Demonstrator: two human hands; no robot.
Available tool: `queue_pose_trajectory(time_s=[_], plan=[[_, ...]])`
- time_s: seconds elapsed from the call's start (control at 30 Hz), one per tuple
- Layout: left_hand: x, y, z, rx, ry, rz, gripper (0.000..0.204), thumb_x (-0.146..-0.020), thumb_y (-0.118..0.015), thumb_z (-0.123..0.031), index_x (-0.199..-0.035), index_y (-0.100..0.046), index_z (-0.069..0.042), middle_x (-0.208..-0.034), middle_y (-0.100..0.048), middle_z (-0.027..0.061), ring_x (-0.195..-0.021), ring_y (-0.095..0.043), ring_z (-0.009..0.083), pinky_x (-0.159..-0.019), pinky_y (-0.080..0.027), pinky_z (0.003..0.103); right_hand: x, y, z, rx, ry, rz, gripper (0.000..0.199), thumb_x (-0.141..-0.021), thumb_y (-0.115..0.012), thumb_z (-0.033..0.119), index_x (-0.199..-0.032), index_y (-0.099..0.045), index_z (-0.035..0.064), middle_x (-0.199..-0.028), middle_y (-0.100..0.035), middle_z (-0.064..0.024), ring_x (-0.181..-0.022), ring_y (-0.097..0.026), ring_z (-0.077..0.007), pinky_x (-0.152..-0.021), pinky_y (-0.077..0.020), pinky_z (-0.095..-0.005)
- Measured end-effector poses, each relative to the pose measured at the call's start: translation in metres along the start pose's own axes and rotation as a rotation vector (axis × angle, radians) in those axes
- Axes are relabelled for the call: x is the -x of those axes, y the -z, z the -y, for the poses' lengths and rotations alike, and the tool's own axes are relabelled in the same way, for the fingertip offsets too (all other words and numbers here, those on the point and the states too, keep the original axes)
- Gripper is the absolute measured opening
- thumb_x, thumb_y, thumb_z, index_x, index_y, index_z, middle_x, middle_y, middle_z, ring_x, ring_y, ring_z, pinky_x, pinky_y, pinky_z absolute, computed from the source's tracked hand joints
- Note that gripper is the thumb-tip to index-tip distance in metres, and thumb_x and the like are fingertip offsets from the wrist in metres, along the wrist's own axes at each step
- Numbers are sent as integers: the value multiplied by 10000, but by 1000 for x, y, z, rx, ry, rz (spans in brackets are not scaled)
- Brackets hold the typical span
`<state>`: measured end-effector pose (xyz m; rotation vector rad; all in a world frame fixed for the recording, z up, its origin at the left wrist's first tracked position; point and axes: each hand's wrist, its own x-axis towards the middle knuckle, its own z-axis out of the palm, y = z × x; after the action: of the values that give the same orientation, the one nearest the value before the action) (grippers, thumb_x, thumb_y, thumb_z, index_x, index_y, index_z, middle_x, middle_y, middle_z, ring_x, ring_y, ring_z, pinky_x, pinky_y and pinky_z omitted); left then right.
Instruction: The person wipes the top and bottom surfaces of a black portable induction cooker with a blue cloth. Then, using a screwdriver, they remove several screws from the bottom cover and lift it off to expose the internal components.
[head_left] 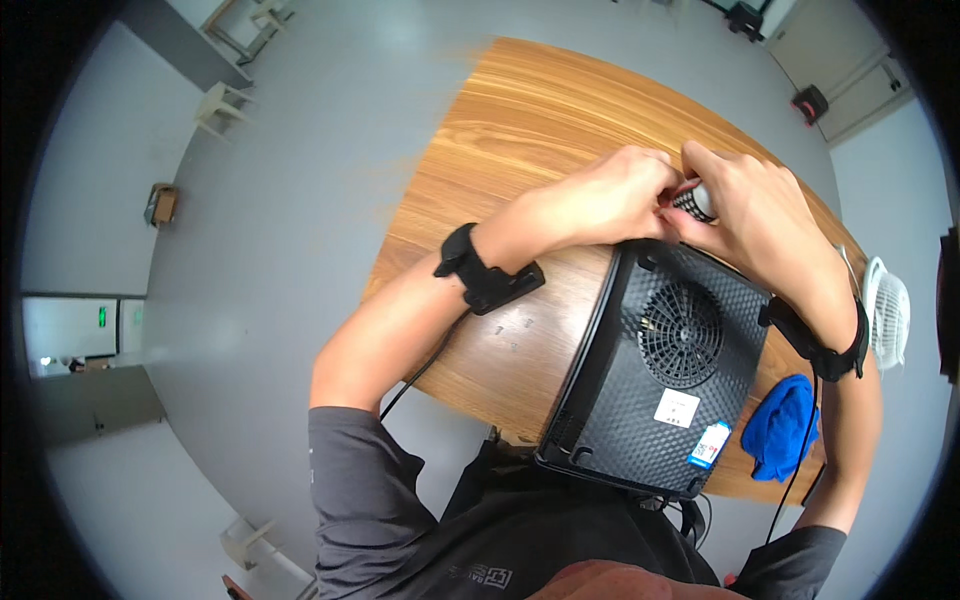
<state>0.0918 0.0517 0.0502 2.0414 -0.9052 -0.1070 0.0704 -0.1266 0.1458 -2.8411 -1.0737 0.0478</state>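
Note:
Beyond the far edge of a black flat appliance (625,400), my two hands meet over the wooden table. Between them shows a small white rounded object (703,201) with a black-and-white patterned side; its kind is unclear. My right hand (765,205) curls around this object. My left hand (622,195) is closed against its left side, the fingertips bunched and partly hidden, so what they pinch cannot be made out. The appliance lies underside up, showing a round fan grille (681,335), a white label (677,408) and small feet at its corners.
A crumpled blue cloth (782,428) lies right of the appliance. A white plastic basket (887,315) stands at the table's right edge. Several tiny pieces (500,330) lie on the wooden table (530,120). Dark cables run from my wrist straps. A stool (222,108) stands far left.

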Motion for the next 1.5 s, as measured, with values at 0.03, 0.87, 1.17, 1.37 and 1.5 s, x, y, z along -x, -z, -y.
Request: queue_pose_trajectory(time_s=[0.03,0.87,1.17,1.37,1.5], plan=[[-1,0,-3,-14,-6,-6,264,-796,-736,-100,-955,-641,88,-962,-693,208,-853,-688,324,-759,-537,413,1,2,0,1,5,-7,309,-849,-727,275,-983,-605,25,-794,-690,-185,-788,-680,-396,-683,-527,-477],[0,-4,-18,-58,206,-100,447,-768,-843,-321,-961,-620,15,-866,-693,174,-816,-682,330,-732,-522,424,3,-2,-7,-6,-9,-125,420,-829,-734,401,-861,-677,-13,-738,-694,-218,-725,-699,-417,-646,-571,-479],[3,0,-10,-72,139,-1,284,-834,-759,-182,-996,-656,28,-847,-707,194,-792,-700,316,-731,-535,410,4,-1,-3,-61,4,-111,355,-768,-779,261,-947,-641,-13,-902,-709,-227,-857,-693,-424,-738,-562,-498],[2,2,-13,-81,193,10,256,-828,-750,-153,-997,-664,20,-849,-705,196,-788,-699,316,-728,-536,414,5,2,-4,-84,5,-117,353,-779,-774,263,-950,-639,-14,-899,-705,-217,-850,-689,-429,-737,-560,-501],[2,0,-8,-53,113,-66,289,-788,-764,-195,-801,-657,74,-736,-656,261,-720,-685,395,-662,-538,439,4,0,-5,-88,6,-119,361,-784,-777,271,-960,-643,-14,-902,-706,-216,-859,-690,-427,-736,-561,-499]])
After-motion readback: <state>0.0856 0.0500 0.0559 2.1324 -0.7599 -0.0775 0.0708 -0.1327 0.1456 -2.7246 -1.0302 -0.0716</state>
